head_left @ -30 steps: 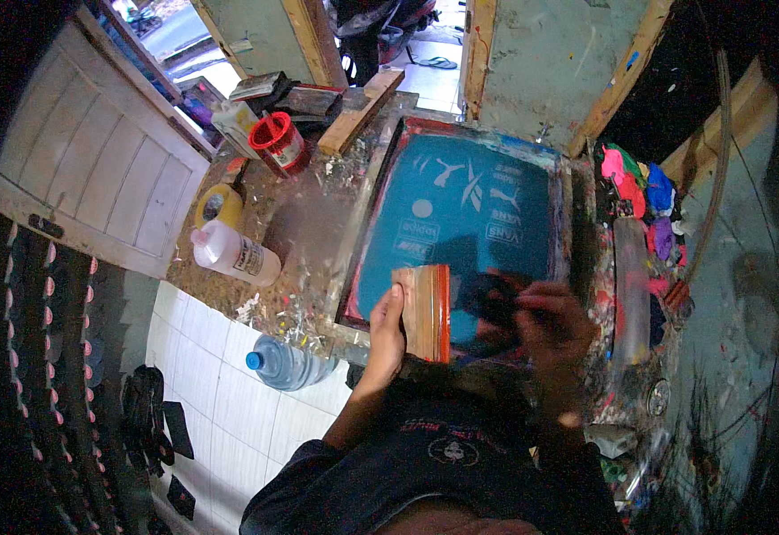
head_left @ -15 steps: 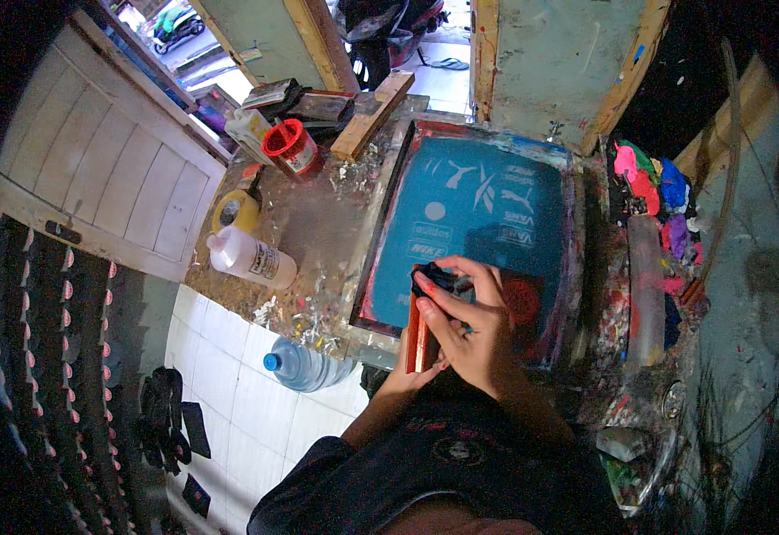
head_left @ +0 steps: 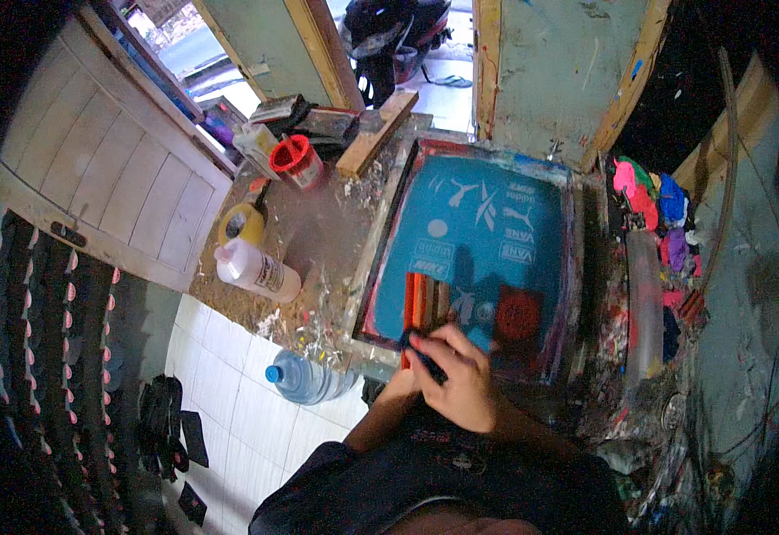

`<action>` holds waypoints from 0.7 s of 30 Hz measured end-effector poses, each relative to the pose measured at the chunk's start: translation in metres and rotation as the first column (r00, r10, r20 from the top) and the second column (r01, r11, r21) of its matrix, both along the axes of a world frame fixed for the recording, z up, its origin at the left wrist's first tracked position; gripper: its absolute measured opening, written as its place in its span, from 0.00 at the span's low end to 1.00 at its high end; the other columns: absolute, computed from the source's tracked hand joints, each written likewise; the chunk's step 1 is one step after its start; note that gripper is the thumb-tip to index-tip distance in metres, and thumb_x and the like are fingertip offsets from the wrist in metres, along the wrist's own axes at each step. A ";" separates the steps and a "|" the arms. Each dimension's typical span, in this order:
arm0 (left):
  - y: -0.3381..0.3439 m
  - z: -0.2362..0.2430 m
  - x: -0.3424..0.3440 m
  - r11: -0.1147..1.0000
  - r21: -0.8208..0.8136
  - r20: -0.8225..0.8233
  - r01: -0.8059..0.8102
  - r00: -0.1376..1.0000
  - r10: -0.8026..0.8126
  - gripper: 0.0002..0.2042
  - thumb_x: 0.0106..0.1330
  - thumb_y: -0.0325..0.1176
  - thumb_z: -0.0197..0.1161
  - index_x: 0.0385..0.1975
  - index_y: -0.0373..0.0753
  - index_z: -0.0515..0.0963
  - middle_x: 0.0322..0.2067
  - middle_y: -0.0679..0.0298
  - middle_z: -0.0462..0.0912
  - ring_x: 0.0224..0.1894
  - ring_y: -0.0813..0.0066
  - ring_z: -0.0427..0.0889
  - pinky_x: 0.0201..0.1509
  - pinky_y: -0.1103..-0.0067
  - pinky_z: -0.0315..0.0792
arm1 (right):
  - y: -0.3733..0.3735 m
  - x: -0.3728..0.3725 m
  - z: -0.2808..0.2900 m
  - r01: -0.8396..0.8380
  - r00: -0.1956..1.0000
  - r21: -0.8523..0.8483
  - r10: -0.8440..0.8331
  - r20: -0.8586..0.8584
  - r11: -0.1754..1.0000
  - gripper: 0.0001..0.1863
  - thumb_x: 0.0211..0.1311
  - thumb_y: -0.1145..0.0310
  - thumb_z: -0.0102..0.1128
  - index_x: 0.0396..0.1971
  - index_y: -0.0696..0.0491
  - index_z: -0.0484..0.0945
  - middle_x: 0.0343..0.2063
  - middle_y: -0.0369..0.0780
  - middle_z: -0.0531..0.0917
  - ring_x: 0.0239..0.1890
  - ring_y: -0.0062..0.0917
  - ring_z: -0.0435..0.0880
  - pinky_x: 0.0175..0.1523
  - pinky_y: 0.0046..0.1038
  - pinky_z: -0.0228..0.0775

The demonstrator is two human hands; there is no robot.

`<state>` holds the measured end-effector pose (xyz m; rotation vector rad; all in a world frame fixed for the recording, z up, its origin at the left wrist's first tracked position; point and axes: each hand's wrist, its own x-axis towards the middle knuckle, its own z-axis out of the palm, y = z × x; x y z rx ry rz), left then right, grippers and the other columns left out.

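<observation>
A squeegee (head_left: 422,299) with an orange-red blade edge and a wooden body points away from me above the lower left of a teal printing screen (head_left: 456,223). My left hand (head_left: 395,394) grips its near end, partly hidden behind my right hand. My right hand (head_left: 462,382) is closed on a dark rag (head_left: 427,358), pressed against the squeegee close to my left hand. Pale stencil shapes cover the screen, and a dark red patch (head_left: 519,314) lies at its lower right.
Left of the screen stand a white bottle (head_left: 260,270), a yellow tape roll (head_left: 241,223) and a red tub (head_left: 295,162). Beyond lies a wooden block (head_left: 377,135). A large water bottle (head_left: 309,376) rests below the table's left edge. Colourful rags (head_left: 652,201) hang at the right.
My right hand and the rag have moved down the squeegee toward me, uncovering its far end. The squeegee has turned to show more of its broad side. My view has shifted slightly.
</observation>
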<state>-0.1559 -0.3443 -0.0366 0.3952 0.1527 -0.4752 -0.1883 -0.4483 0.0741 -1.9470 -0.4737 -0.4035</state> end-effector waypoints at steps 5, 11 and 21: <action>0.006 -0.002 -0.005 0.999 0.021 -0.013 -0.027 1.000 0.027 0.22 0.75 0.53 0.43 0.37 0.40 0.75 0.19 0.64 0.74 0.13 0.73 0.72 0.17 0.79 0.69 | 0.007 0.039 0.012 0.102 0.995 0.015 -0.102 0.005 0.995 0.11 0.54 0.75 0.67 0.39 0.59 0.83 0.32 0.44 0.79 0.31 0.35 0.82 0.36 0.31 0.74; 0.011 -0.002 0.005 1.000 0.008 0.006 -0.005 1.000 0.005 0.21 0.74 0.52 0.43 0.37 0.40 0.75 0.20 0.63 0.74 0.14 0.73 0.73 0.18 0.79 0.69 | 0.008 -0.002 0.005 -0.054 0.998 0.026 0.055 -0.025 0.998 0.12 0.52 0.76 0.69 0.37 0.63 0.83 0.31 0.45 0.79 0.33 0.33 0.82 0.39 0.31 0.74; 0.018 -0.002 0.017 1.000 -0.002 0.029 -0.002 1.000 0.002 0.21 0.74 0.51 0.44 0.38 0.40 0.76 0.20 0.63 0.75 0.15 0.73 0.73 0.19 0.79 0.70 | 0.007 0.003 0.010 -0.145 0.988 0.001 0.145 -0.047 0.989 0.17 0.56 0.75 0.66 0.47 0.60 0.80 0.38 0.46 0.77 0.40 0.37 0.80 0.45 0.31 0.73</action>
